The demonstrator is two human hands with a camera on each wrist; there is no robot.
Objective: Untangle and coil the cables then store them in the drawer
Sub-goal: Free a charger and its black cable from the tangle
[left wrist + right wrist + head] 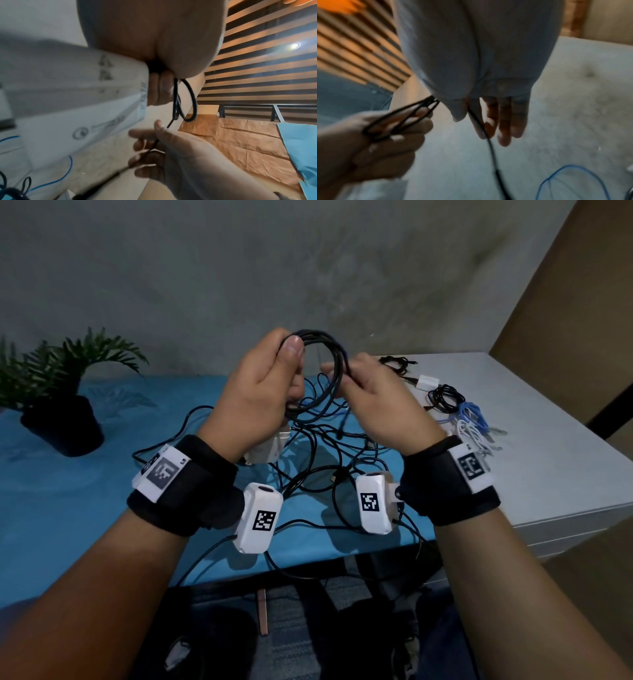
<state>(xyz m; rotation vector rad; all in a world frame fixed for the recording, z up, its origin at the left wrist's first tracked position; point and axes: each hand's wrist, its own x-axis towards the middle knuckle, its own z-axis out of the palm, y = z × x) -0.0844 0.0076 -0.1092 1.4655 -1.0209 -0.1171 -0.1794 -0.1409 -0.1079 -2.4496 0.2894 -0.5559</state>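
from the head view: left hand (263, 392) clamped round a black cable coil (325, 347), right hand (380, 402) pinching its strand, above loose cables (318, 474). only from the right wrist: right fingers (505, 119) nearly straight along the strand.

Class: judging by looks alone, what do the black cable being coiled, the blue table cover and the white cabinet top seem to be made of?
Black cable: probably braided sheath; fine ribbed texture in the left wrist view.
Blue cover: matte, no glare; cloth or paper, cannot tell.
Cabinet top: smooth matte white, likely laminate or painted board.
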